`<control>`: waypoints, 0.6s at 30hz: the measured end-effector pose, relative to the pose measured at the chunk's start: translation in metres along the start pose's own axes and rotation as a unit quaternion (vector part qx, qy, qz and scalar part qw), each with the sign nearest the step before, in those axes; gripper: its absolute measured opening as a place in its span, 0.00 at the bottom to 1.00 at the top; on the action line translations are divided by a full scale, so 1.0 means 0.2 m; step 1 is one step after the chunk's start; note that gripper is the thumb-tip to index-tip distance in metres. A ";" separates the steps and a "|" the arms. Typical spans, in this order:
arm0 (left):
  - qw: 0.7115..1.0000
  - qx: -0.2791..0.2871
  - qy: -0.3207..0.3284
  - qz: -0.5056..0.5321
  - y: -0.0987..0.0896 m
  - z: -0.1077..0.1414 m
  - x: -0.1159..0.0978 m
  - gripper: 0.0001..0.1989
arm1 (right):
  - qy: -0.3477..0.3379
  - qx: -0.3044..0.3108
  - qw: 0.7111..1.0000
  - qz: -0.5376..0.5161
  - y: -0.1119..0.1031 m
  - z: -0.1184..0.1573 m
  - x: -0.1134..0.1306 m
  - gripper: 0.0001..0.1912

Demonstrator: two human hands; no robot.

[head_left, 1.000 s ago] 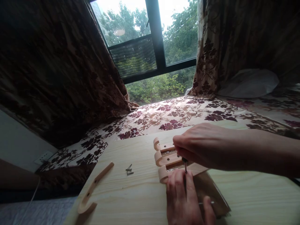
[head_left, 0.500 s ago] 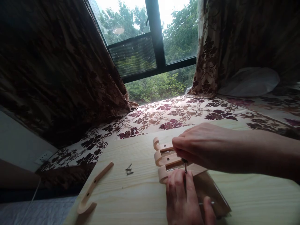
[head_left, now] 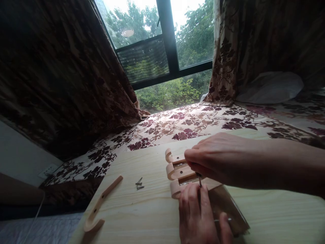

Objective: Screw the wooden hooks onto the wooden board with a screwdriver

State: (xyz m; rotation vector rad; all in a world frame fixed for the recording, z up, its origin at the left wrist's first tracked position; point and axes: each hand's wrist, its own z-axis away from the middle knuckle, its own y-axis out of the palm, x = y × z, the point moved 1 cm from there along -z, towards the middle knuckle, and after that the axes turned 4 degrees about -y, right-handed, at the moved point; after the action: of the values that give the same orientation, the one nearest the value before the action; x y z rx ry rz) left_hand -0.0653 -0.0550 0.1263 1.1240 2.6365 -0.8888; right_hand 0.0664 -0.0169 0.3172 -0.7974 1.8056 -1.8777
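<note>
Screwdriver [head_left: 200, 181] in right hand [head_left: 215, 159], left hand [head_left: 199, 217] on hook [head_left: 175, 188]

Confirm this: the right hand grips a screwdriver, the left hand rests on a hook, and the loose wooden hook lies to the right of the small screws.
One error: the head view shows the loose wooden hook left of the small screws. The rest stands: right hand on the screwdriver, left hand on a hook.

Daylight from the window [head_left: 165, 51] backlit a dim room, its panes glaring white and the side curtains [head_left: 63, 67] sinking into shadow.
</note>
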 end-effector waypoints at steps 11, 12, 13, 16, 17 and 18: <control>1.000 -0.001 -0.006 -0.011 0.00 0.01 -0.01 0.20 | 0.051 -0.022 0.997 0.053 0.02 -0.02 -0.02 0.11; 1.000 0.000 -0.005 -0.010 0.00 0.00 -0.01 0.20 | 0.048 -0.018 0.998 0.049 0.01 -0.01 -0.01 0.10; 1.000 0.002 -0.004 -0.010 0.00 0.00 -0.01 0.20 | 0.042 -0.014 0.998 0.042 0.00 -0.01 -0.01 0.08; 1.000 0.008 -0.005 -0.011 0.00 0.00 0.00 0.20 | 0.018 -0.010 0.999 0.025 -0.02 0.00 -0.01 0.05; 1.000 0.009 -0.006 -0.009 0.00 0.00 -0.01 0.20 | 0.011 -0.010 1.000 0.024 -0.02 0.01 -0.01 0.06; 1.000 0.006 -0.007 -0.006 -0.01 0.00 -0.01 0.20 | 0.009 -0.008 1.000 0.023 -0.02 0.01 -0.02 0.07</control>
State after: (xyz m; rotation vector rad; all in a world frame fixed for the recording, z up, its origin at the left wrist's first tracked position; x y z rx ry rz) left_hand -0.0652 -0.0566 0.1268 1.1025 2.6337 -0.9135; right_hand 0.0698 -0.0155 0.3204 -0.7411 1.8351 -1.8495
